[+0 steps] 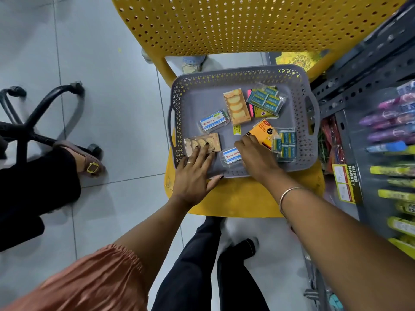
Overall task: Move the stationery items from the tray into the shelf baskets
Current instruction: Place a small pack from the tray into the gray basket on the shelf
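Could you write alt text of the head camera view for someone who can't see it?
Two bare hands reach into a grey tray on a yellow chair: the left hand rests on a tan box, the right hand by an orange pack. Small stationery packs lie scattered inside.

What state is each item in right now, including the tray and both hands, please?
Grey tray: on the yellow chair, still holding items.
Left hand: open, fingers on the tan box.
Right hand: reaching over a clear clip box, grip unclear.
Eraser packs: sealed.
Orange box: lying flat, untouched.
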Demonstrator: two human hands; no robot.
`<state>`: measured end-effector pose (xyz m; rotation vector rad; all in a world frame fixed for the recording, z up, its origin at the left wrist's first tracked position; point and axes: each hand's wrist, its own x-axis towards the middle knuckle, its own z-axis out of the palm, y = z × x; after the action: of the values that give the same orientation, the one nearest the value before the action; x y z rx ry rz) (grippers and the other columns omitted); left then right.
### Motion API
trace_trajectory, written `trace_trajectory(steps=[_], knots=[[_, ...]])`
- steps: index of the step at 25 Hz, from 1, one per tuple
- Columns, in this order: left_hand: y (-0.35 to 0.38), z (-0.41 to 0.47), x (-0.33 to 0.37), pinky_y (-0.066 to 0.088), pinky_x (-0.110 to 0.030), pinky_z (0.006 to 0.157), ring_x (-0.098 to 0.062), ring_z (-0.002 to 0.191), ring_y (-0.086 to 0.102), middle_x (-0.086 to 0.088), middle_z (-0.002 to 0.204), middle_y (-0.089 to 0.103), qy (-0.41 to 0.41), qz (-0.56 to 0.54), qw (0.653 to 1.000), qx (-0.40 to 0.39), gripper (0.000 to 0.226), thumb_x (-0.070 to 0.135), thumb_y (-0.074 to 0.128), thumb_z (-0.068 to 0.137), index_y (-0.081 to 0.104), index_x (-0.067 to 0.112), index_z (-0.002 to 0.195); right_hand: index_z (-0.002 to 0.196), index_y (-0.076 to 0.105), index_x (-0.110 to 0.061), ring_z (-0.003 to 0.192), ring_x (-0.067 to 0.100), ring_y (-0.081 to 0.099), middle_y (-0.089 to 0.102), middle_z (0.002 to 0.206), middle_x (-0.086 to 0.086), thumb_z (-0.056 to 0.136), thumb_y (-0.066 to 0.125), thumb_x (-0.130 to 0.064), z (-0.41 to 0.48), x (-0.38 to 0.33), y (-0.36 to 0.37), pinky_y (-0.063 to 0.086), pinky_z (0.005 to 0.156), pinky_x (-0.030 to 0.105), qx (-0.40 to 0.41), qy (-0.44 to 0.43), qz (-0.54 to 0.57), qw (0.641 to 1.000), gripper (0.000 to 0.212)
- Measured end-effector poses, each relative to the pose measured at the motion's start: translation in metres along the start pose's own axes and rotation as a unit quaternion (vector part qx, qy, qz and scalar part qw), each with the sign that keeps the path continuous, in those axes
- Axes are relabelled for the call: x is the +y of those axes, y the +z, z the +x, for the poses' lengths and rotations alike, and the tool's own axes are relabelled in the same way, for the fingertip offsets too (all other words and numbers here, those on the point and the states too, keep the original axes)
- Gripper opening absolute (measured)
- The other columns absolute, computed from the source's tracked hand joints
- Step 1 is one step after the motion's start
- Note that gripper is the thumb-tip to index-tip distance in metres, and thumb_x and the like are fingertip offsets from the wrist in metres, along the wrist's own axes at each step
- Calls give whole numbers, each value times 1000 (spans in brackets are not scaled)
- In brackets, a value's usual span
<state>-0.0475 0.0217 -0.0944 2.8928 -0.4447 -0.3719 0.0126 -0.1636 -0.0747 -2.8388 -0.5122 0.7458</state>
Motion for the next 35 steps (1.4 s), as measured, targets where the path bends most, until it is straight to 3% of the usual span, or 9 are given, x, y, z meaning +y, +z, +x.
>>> trace_trajectory(steps=[5,9,15,17,20,23,27,31,35], knots=[[-5,1,0,31,-55,101,-34,132,34,-16,144,38,-8,7,1000,-28,76,61,13,92,42,7,137,126,43,-5,123,30,39,45,132,14,84,60,-4,-9,3,-11,47,85,39,38,36,19,998,46],[-17,3,2,15,-52,111,-28,141,10,-13,153,18,-20,7,998,-65,87,68,-4,86,22,10,146,125,44,-4,125,31,38,45,132,15,82,64,-7,-19,12,-43,46,87,43,82,75,50,993,48],[-86,25,40,13,-54,111,-29,141,4,-12,154,10,56,-30,998,-25,85,70,-1,87,17,11,146,123,47,-3,124,34,39,48,127,17,83,63,-15,-81,33,-141,44,88,46,185,146,90,968,45],[-128,42,70,14,-56,110,-30,141,3,-12,154,7,107,-30,994,0,84,70,0,87,12,11,147,118,52,-3,118,34,43,51,121,18,81,65,-20,-113,38,-187,45,88,46,256,172,100,946,42],[-186,61,115,22,-60,105,-36,139,16,-16,152,19,177,-35,981,66,84,68,12,89,31,6,143,110,59,-5,109,35,48,57,112,19,77,68,-26,-161,35,-256,37,87,40,344,189,96,915,41],[-248,70,163,19,-60,105,-35,139,14,-16,152,21,235,-44,960,145,78,61,28,87,37,4,140,109,62,-8,106,34,49,57,108,17,76,67,-24,-224,28,-325,37,85,39,402,223,102,882,36],[-343,65,264,14,-59,107,-35,140,11,-18,152,22,340,-57,913,217,78,60,27,85,36,5,140,107,64,-7,103,32,52,59,104,19,72,71,-23,-347,30,-391,36,82,34,500,305,89,805,39],[-390,26,361,8,-54,109,-31,141,2,-13,155,14,422,-78,873,233,83,65,22,83,31,8,143,104,66,-6,101,33,54,59,103,21,72,71,-22,-464,40,-399,39,76,33,529,402,79,743,36],[-374,-57,452,13,-55,108,-33,141,6,-12,155,14,516,-93,826,206,85,66,19,83,30,7,143,98,64,1,98,36,57,61,103,26,73,72,-22,-586,39,-351,39,76,34,510,515,68,686,34]])
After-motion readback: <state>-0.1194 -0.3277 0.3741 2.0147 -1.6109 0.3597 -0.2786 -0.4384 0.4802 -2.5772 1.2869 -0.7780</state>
